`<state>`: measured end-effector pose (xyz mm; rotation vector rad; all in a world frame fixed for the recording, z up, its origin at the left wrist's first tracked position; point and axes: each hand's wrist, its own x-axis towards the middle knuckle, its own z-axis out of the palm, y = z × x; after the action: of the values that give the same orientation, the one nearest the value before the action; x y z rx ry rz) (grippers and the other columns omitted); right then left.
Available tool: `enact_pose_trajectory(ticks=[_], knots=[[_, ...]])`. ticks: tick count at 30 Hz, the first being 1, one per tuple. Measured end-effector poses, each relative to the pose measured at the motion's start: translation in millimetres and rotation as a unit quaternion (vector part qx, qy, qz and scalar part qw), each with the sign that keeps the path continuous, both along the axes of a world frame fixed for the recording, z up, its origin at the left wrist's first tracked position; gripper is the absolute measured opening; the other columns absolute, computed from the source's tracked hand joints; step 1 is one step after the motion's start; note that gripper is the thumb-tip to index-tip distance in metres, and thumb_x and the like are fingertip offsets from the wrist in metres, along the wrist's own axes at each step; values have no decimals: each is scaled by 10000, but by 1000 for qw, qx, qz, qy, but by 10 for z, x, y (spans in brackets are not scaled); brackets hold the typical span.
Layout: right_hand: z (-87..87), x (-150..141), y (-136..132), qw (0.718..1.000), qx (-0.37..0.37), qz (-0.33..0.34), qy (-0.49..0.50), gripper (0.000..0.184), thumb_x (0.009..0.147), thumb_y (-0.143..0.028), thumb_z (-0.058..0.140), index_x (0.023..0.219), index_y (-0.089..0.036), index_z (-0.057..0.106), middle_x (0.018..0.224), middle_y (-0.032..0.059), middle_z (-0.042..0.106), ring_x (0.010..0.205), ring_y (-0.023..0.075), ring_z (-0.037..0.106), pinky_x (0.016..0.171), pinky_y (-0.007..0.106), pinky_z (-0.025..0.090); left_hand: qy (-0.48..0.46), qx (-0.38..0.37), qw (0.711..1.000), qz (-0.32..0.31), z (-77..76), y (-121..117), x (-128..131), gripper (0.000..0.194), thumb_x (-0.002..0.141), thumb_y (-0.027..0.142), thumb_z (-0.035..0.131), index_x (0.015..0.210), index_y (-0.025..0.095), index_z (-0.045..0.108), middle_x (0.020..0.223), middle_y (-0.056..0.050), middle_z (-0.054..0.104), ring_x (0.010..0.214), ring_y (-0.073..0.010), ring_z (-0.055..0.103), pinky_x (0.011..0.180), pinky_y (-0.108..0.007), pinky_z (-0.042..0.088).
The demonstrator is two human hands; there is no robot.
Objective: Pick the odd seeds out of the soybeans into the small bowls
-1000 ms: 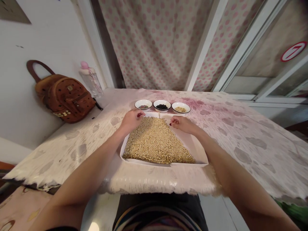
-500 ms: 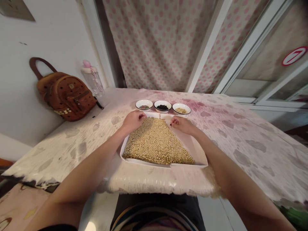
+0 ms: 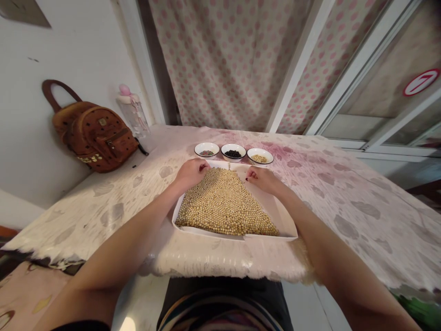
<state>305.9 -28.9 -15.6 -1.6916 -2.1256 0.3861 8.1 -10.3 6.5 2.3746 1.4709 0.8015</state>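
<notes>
Dk clothes [image 3: 193, 285] w/ curved multicol stripes [image 3: 191, 304], blk L sleeve [image 3: 81, 326], dk R nail [image 3: 246, 179].

Beans [image 3: 223, 202] in tray [image 3: 288, 224], bowls [image 3: 233, 147] behind it, backpack [image 3: 99, 135] at left

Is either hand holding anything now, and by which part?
It cannot be told: the left hand and right hand are curled near the far side of the white tray; anything pinched there is hidden or too small.
</notes>
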Motion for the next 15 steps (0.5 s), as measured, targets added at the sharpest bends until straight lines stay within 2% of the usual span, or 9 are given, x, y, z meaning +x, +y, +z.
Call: enact_pose_trajectory(ticks=[7, 15], knots=[[117, 0, -85, 999, -39, 24, -25, 24, 796, -208, 555, 797, -214, 579, 822, 38, 685, 757, 191, 599, 647, 312, 376, 6, 0, 1000, 3, 3, -7, -2, 192, 891, 215, 558, 913, 207, 749, 916, -48, 751, 751, -175, 628, 679, -291, 437], [188, -47, -181, 995, -31, 51, -82, 86, 771, -129, 524, 791, -205, 559, 818, 53, 667, 716, 180, 558, 606, 310, 324, 9, -1, 1000, 3, -2, 1, 1, 193, 890, 218, 558, 912, 209, 750, 922, -44, 754, 752, -169, 629, 667, -280, 432]])
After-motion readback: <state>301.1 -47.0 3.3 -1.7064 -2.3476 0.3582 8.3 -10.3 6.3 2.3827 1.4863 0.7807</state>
